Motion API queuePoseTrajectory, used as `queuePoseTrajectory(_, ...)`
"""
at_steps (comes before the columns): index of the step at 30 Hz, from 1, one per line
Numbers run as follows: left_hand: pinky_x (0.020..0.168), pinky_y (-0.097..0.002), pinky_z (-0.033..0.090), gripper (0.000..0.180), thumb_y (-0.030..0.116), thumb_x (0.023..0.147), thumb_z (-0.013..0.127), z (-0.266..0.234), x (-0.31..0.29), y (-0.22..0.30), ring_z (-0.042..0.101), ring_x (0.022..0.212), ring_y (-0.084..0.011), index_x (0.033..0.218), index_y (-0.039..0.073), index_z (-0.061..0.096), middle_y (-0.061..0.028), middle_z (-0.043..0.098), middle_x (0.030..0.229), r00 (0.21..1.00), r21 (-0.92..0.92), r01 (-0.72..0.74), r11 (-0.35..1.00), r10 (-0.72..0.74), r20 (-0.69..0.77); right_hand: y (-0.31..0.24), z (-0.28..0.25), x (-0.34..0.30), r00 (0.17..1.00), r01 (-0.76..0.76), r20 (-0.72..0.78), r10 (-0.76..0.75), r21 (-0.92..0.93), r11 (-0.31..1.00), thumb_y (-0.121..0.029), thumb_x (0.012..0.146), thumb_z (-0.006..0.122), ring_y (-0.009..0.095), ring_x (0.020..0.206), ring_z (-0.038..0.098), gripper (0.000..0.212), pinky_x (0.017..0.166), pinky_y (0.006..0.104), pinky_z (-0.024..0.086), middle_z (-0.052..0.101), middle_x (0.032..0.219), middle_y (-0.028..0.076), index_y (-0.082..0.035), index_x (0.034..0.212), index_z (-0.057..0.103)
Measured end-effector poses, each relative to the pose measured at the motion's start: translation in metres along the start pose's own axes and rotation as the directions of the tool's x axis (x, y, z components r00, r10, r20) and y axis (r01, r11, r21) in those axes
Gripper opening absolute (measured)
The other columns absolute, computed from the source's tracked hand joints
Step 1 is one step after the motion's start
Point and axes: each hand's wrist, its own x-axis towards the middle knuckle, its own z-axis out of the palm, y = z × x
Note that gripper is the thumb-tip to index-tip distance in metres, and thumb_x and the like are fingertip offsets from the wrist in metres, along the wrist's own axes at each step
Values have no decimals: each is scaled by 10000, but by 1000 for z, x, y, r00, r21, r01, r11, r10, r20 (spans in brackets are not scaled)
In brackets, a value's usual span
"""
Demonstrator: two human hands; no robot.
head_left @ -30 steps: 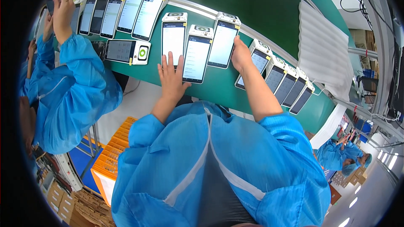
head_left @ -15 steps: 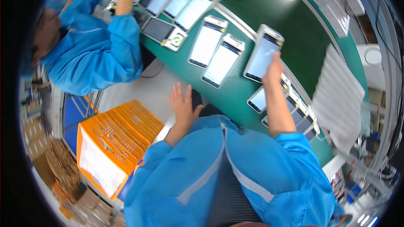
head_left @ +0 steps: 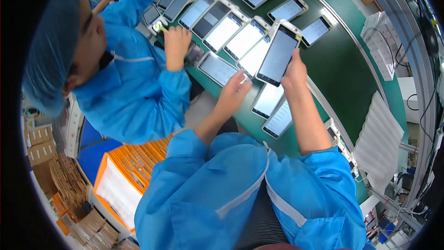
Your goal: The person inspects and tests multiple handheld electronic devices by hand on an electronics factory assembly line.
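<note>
Green conveyor belt (head_left: pixel 351 65) carries rows of lit handsets. Co-worker in blue smock (head_left: pixel 134 92) alongside. Right hand (head_left: pixel 293 71) grips one handset (head_left: pixel 279 54), raised off the belt — left hand (head_left: pixel 235 90), fingers loosely curled, touches a flat-lying handset (head_left: pixel 218 68).

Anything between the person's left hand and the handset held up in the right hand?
Head view: one lit handset lying on the green bench, its corner showing between the left hand and the raised handset in the right hand.
</note>
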Motion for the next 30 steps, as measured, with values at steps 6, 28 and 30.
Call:
queuePoseTrajectory(6, 962, -395, 400, 442, 61, 895, 384, -51, 70, 32, 486, 1148, -244, 1323, -20, 317, -135, 476, 1251, 839, -466, 496, 732, -267, 474, 45, 71, 0, 994, 61, -78, -74, -167, 984, -328, 932, 466, 214, 836, 597, 433, 725, 330, 473, 613, 981, 147, 81, 1031, 567)
queuePoseTrajectory(28, 898, -376, 498, 507, 54, 871, 522, -151, 76, 18, 527, 1110, -249, 1330, 38, 309, -115, 492, 1237, 912, -517, 379, 767, -216, 348, -8, -151, -14, 991, -18, -132, -35, -384, 923, -351, 943, 430, 128, 848, 555, 399, 756, 270, 461, 592, 951, 64, -4, 1115, 528)
queuePoseTrajectory(30, 905, -380, 493, 515, 50, 872, 521, -159, 63, 19, 526, 1112, -251, 1336, 38, 299, -116, 491, 1239, 922, -532, 363, 765, -212, 325, -20, -162, -7, 977, -53, -213, -29, -372, 927, -339, 939, 435, 121, 793, 542, 391, 714, 252, 458, 592, 903, 59, 1, 1105, 534)
